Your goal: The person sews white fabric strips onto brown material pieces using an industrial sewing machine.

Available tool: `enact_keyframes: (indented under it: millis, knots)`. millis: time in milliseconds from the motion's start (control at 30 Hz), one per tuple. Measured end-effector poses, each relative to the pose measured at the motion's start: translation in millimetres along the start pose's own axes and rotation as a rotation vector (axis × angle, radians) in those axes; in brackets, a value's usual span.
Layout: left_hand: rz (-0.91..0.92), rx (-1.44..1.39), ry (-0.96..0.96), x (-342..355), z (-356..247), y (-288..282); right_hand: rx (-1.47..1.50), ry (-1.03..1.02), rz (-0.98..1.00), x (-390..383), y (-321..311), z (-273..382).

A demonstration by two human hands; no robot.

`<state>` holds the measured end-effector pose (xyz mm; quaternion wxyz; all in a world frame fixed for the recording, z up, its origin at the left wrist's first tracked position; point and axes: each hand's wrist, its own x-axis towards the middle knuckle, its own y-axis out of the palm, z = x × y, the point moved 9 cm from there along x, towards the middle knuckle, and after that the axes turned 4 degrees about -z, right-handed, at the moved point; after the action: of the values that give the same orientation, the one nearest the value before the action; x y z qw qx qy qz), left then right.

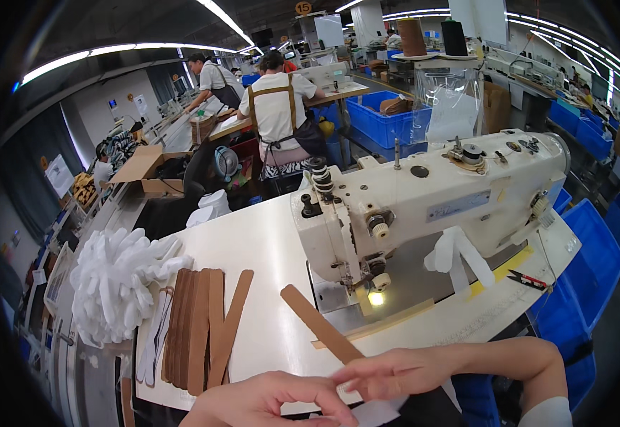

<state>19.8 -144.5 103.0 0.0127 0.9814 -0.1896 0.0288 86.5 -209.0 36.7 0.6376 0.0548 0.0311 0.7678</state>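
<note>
Brown strap (321, 324): long, flat, tan-brown strip lying aslant on the white table (267, 242), its far end pointing toward the sewing machine, its near end at the table's front edge between the two hands. Right hand (395, 371): reaches in from the right along the front edge, fingers stretched leftward and closed in a pinch at the strap's near end, where a white strip (377, 411) also shows below the fingers. Left hand (267, 402): at the lower edge, fingers curled and meeting the right hand's fingertips; whether it actually grips the strap or the white piece cannot be told. Sewing machine (431, 203): cream-white, industrial, just behind the strap, small lamp lit at the needle. Stack of brown straps (200, 327): fanned flat on the table's left part, well apart from the hands. Heap of white pieces (114, 281): at the table's left edge. Thread snips (531, 281): red-handled, on the right of the table. Blue bins (595, 249): beside the table, right. Two people in aprons: at benches behind
</note>
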Motion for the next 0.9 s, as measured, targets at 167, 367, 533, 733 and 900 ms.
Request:
enact_keyframes:
  millis: [167,367,533,733,900]
  knots:
    - [-0.231,-0.178,-0.398,-46,53,-33,0.176,0.401,-0.033,-45,16,-25]
    - [-0.363,-0.176,-0.607,-46,82,-71,0.265,0.392,-0.109,-62,39,-57]
    - [-0.377,-0.04,-0.607,-39,86,-97,0.189,0.43,-0.327,-73,25,-75]
    - [-0.488,0.249,-0.55,-34,83,-116,0.003,0.381,-0.568,-83,8,-69]
    - [-0.778,0.163,-0.475,-29,85,-151,-0.023,0.133,-0.863,-80,8,-48]
